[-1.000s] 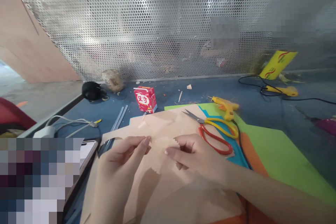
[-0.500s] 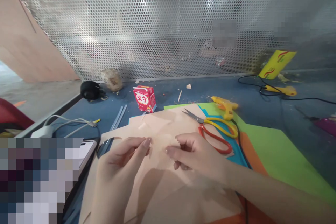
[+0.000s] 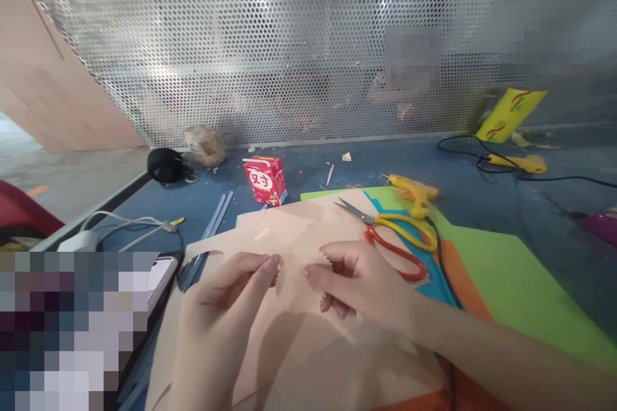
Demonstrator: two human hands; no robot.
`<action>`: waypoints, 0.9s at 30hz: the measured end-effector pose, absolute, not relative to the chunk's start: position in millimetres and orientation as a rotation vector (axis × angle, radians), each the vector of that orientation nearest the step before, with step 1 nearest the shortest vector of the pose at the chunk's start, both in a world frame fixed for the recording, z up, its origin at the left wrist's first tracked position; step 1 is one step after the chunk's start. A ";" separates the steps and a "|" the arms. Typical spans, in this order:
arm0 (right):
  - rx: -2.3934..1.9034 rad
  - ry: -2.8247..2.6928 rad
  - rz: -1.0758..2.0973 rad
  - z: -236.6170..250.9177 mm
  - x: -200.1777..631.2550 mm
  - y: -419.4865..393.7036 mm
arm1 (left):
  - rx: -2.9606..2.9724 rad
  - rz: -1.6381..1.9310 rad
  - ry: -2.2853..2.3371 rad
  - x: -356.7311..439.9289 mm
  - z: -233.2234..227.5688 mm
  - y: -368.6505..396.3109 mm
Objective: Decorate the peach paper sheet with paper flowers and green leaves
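Both my hands hold a small pale peach paper piece (image 3: 295,263) with a zigzag-cut edge, low over a big peach paper sheet (image 3: 308,347). My left hand (image 3: 219,308) pinches its left side between thumb and forefinger. My right hand (image 3: 359,282) pinches the right side, where the toothed edge shows by my fingers. The piece now lies nearly flat and blends with the sheet beneath it.
Scissors with red and yellow handles (image 3: 395,241) lie just right of my right hand on blue, green and orange sheets (image 3: 506,270). Behind them are a yellow glue gun (image 3: 414,192), a red carton (image 3: 265,181), glue sticks (image 3: 216,215), a phone (image 3: 161,273) and cables. A perforated metal screen (image 3: 289,45) closes the back.
The zigzag-edged piece stood up clearly between my fingers a second ago; it has since dropped and flattened toward the sheet. My hands have barely shifted.
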State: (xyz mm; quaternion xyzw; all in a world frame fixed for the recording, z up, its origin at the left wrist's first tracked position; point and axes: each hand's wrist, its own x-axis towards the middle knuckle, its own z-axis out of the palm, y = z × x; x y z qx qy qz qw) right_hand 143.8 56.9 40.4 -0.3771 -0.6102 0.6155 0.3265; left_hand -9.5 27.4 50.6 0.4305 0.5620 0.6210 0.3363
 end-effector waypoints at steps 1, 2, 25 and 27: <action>-0.971 -1.601 1.613 40.8 143.7 56.8 | 1.119 1.626 1.450 -9.3 49.8 27.3; -0.955 -1.605 1.613 41.2 143.6 56.6 | 1.116 1.633 1.436 -9.4 48.9 27.2; -0.929 -1.576 1.646 43.3 142.8 55.6 | 0.838 1.621 1.277 -8.3 44.9 23.5; -0.926 -1.591 1.640 44.1 143.0 55.2 | 0.881 1.592 1.247 -11.6 41.2 24.1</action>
